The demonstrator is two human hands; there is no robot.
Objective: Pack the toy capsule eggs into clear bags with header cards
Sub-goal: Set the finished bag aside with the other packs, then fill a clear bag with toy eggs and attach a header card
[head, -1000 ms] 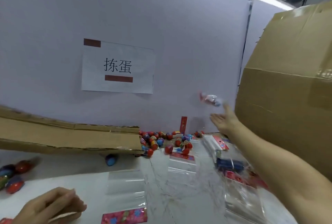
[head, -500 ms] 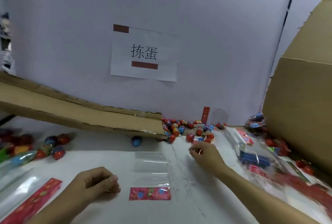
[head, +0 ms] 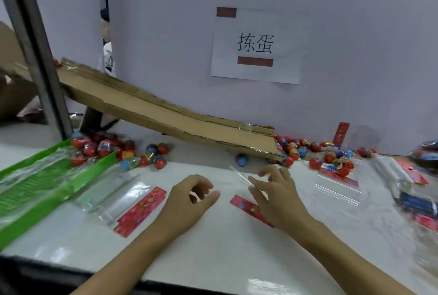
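From the head camera, looking down over the white bench [head: 213, 259], the cardboard ramp [head: 166, 114] slopes down from the left along the wall. Below its lower end, the right hand [head: 275, 194] pinches the edge of a clear bag [head: 241, 176], thumb and fingers curled on the film, with the bag's red header card [head: 246, 207] lying by the palm. Left of that, under the ramp's middle, the left hand [head: 189, 200] rests on the bench with fingers loosely curled, holding nothing that I can see. Toy capsule eggs [head: 308, 150] lie scattered at the ramp's foot, and more eggs [head: 106, 150] are heaped under its raised end beside a green tray [head: 35, 190].
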